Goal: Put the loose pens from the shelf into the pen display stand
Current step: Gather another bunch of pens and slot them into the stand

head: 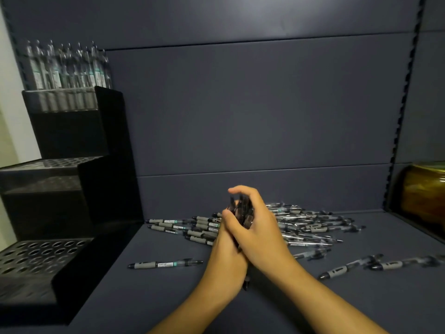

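A bundle of pens [242, 209] stands upright between my two hands above the dark shelf. My left hand [225, 259] and my right hand [258, 231] both wrap around the bundle, pressed together. Behind them lies a pile of loose grey-and-clear pens [310, 224]. A single pen [166, 264] lies to the left of my hands, and others [349, 265] are scattered to the right. The black tiered pen display stand [60, 189] is at the left; its top tier holds several upright pens [69, 68], and the holes in the lower tiers [41, 255] show no pens.
The dark shelf surface [168, 304] runs to a back panel [252, 116]. A slotted upright [404, 104] stands at the right, with an amber jar-like object [423, 191] beyond it.
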### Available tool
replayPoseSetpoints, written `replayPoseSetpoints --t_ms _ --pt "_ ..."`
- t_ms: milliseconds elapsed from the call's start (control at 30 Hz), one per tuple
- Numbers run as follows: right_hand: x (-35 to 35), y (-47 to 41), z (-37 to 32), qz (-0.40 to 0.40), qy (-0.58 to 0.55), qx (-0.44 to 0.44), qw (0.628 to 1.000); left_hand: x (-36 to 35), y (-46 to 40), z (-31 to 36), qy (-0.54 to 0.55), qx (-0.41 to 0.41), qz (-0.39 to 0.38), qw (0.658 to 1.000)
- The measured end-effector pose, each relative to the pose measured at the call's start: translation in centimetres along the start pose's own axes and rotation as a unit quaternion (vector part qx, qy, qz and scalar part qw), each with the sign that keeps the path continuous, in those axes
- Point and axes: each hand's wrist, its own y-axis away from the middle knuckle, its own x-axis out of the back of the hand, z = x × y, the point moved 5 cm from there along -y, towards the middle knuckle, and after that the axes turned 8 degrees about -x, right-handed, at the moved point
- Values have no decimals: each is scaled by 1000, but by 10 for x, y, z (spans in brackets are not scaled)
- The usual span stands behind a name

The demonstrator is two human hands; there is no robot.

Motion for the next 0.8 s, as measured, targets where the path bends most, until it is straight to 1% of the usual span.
replayPoseSetpoints --t_ms 67,100,167,267,333,433,500,567,600,667,733,800 --pt "3 0 -5 15 -8 5 1000 0 -3 8 77 14 15 997" --pt "5 -2 -10 20 -10 9 1000 1 -5 14 93 16 16 995" --pt "8 -4 -21 19 -5 16 1000 6 -8 28 88 0 -2 996" --pt "11 -9 -40 13 3 26 1000 17 -8 48 83 -17 -71 994" --pt "14 -12 -50 15 -1 27 1000 24 -10 59 91 -26 -78 992" --pt "12 -15 -64 -1 1 33 999 32 -13 67 92 -27 -53 994" --pt "7 -16 -75 -32 -13 34 999 41 -13 74 96 -28 -38 994" --pt "1 -17 -83 -75 -50 30 995 55 -14 82 101 -22 -24 994" --pt "-1 -18 -86 -89 -71 28 993 65 -15 85 115 -13 -14 993" --pt "-2 -21 -91 -90 -94 30 991 87 -18 92 157 4 11 988" --pt "-5 -25 -96 -81 -72 34 993 111 -23 93 171 14 31 985" --pt "-14 -30 -104 -82 -34 41 995 132 -29 94 153 13 15 988"
